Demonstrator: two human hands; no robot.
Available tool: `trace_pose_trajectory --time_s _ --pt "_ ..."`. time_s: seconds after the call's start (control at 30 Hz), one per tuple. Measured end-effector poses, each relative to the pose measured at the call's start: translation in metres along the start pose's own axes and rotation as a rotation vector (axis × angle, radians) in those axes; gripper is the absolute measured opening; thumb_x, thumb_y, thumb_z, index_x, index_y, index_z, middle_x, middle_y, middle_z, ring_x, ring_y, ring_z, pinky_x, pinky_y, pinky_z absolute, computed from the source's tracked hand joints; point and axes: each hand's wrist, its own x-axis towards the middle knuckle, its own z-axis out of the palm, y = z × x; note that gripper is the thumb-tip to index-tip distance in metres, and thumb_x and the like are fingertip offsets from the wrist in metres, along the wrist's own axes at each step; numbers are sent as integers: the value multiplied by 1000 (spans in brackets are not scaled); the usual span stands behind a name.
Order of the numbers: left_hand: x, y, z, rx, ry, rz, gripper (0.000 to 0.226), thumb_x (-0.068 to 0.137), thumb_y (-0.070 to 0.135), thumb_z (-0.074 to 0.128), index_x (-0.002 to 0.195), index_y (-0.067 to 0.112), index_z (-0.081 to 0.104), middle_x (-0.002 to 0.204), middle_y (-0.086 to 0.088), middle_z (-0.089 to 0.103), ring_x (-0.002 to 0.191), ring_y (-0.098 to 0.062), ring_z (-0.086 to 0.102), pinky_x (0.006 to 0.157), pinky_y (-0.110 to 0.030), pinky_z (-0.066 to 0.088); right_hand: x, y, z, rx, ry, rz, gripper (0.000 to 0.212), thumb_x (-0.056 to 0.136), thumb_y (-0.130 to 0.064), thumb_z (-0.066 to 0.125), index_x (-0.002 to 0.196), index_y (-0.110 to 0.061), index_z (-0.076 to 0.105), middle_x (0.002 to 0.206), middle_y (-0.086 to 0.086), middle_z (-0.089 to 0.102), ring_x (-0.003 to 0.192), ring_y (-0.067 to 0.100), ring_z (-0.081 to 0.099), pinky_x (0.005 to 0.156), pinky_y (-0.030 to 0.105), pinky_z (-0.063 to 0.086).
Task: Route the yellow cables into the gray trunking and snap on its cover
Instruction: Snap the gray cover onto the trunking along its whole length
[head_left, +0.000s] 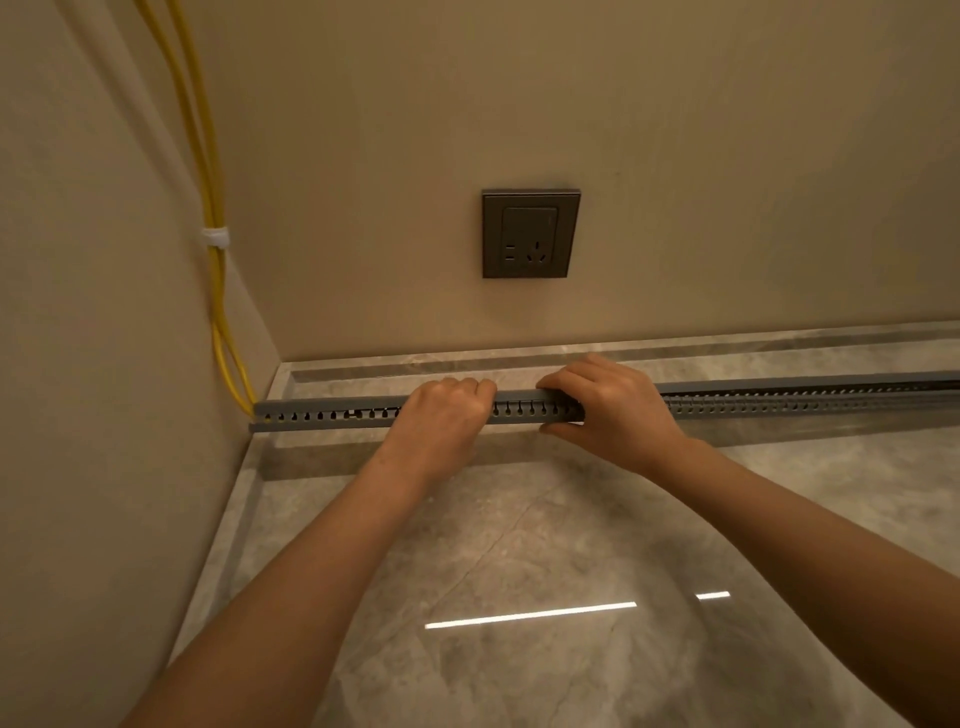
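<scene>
A long gray slotted trunking (332, 413) lies on the floor along the back wall, from the left corner off to the right. Its flat gray cover (524, 397) sits on top of the left part. Yellow cables (215, 291) hang down the left wall, bundled by a white tie, and enter the trunking's left end. My left hand (441, 415) has its fingers curled over the top of the trunking. Just to its right, my right hand (608, 405) grips the trunking with fingers on top and thumb below its front face.
A dark wall socket (530, 234) sits on the back wall above the trunking. A marble skirting ledge (727, 343) runs behind it. The glossy marble floor (519, 597) spreads toward me and reflects a light strip.
</scene>
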Motion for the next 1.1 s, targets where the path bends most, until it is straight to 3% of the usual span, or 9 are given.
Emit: trace_pose_trajectory --time_s 0.53,0.6,0.7,0.8,0.87,0.97,1.1 --pt "-2 -1 -1 -53 7 -22 31 54 -4 83 79 8 67 63 -4 66 50 -19 61 46 -28 50 1 2 -10 -99 76 -64 36 55 -23 88 83 -9 69 71 5 67 60 23 63 44 25 42" --pt "-3 -1 -2 -56 -33 -34 26 66 -2 77 88 7 67 73 -6 69 60 -22 64 55 -32 53 0 2 -9 -95 70 -63 35 57 -23 88 84 -10 69 72 5 67 61 23 63 44 26 43" --pt "0 1 -10 -13 -172 -50 19 91 9 53 109 9 58 98 -7 67 86 -24 62 72 -34 48 -2 3 -8 -93 52 -73 35 60 -25 86 86 -10 70 73 4 68 62 22 63 45 27 45" --pt "4 6 -12 61 -193 -58 21 94 23 48 110 12 55 105 -5 63 95 -23 59 74 -32 44 -3 3 -6 -95 47 -68 34 60 -25 86 87 -10 70 75 4 68 64 22 63 45 28 46" --pt "7 15 -14 101 -104 -28 20 87 25 60 101 12 60 96 -3 66 87 -22 61 67 -31 45 -3 3 -5 -91 55 -63 34 60 -25 85 86 -10 69 75 4 68 65 22 64 45 29 47" --pt "14 33 -10 127 -11 12 28 53 15 85 73 12 64 63 -2 64 57 -19 60 44 -25 41 -3 4 -3 -73 69 -61 32 62 -25 85 85 -10 69 74 5 68 65 24 64 44 32 49" --pt "19 48 -1 191 38 -3 26 51 8 82 72 10 66 59 -3 62 52 -19 58 40 -24 41 -5 5 -2 -36 102 -54 31 62 -26 85 84 -11 70 73 4 68 65 24 64 44 31 49"
